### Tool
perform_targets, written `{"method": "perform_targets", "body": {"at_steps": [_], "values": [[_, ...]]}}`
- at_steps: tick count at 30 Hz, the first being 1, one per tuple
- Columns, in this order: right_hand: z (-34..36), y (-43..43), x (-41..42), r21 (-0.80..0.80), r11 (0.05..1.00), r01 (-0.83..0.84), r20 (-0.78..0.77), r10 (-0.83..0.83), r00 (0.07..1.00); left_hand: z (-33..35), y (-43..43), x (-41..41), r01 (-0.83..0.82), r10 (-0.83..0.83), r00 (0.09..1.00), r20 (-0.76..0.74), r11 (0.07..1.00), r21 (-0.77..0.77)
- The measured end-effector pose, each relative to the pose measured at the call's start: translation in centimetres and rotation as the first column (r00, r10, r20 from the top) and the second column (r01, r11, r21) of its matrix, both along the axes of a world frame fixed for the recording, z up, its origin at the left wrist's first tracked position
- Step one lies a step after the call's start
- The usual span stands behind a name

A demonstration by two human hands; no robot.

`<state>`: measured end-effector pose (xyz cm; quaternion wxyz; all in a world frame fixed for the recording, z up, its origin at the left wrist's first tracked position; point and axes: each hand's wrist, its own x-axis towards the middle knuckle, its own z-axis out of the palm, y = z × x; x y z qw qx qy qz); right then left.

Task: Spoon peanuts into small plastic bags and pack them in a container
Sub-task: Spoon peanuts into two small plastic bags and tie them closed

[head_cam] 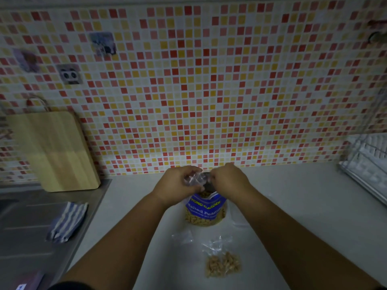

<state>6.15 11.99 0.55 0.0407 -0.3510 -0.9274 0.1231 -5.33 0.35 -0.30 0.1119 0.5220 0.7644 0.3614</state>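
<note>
1. Fingers of both hands pinch a small clear plastic bag (193, 179) at the back of a pale counter (293, 206). They hold it just above the open top of the peanut packet.
2. Far left, a wooden chopping board (56, 151) leans against the mosaic-tiled wall (209, 80). Below it, a striped cloth (68, 221) lies on the metal sink drainer (31, 216).
3. Moving right, the left hand (178, 185) curls closed on the left edge of the clear bag, fingers wrapped around the crumpled plastic.
4. At the centre, a blue packet of salted peanuts (206, 210) stands upright and open, with nuts visible at its mouth and through its clear lower window.
5. The right hand (227, 180) grips the bag's right edge. Something dark sits between the two hands, possibly a spoon, but I cannot tell.
6. Nearer the viewer, in front of the packet, a filled bag (223, 263) of peanuts lies flat on the counter. An empty-looking bag (183, 235) lies just to its left.
7. Far right, a wire dish rack (368, 164) stands at the counter's edge.
8. Progress looks early: one portion appears bagged and a second bag is being opened or filled. No packing container is clearly visible, so packing seems still to come.
</note>
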Motion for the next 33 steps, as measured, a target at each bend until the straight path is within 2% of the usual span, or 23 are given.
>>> {"method": "perform_targets", "body": {"at_steps": [2,4,11,16,19,25,30,33], "values": [[0.0,-0.2,-0.3,0.119,0.99,-0.082,0.243,0.051,0.969,-0.2,-0.1,-0.1,0.014,-0.014,1.0,0.027,0.999,-0.029],[0.1,-0.5,-0.6,0.147,0.979,-0.141,0.37,0.078,0.926,-0.5,0.0,-0.2,0.036,-0.033,0.998,0.056,0.998,-0.05],[0.2,-0.8,-1.0,0.19,0.956,-0.225,0.489,0.107,0.865,-1.1,0.1,-0.8,0.027,-0.021,0.995,0.1,0.997,-0.067],[0.4,-0.3,-1.2,0.257,0.937,-0.237,0.439,0.105,0.892,-1.3,0.2,-1.4,-0.032,0.045,0.985,0.168,0.996,-0.082],[0.6,-0.1,-1.2,0.243,0.943,-0.228,0.398,0.117,0.91,-1.5,0.3,-1.6,-0.031,0.049,0.978,0.203,0.996,-0.089],[1.0,-0.1,-1.5,0.124,0.973,-0.194,0.422,0.126,0.898,-1.3,0.4,-1.7,-0.036,0.059,0.964,0.258,0.995,-0.091],[1.3,-0.3,-1.4,-0.038,0.989,-0.143,0.377,0.147,0.914,-1.3,0.4,-2.0,-0.031,0.058,0.943,0.328,0.996,-0.086],[1.4,-0.2,-1.5,-0.044,0.987,-0.152,0.422,0.156,0.893,-1.4,0.4,-2.1,-0.026,0.052,0.936,0.348,0.997,-0.079]]}}
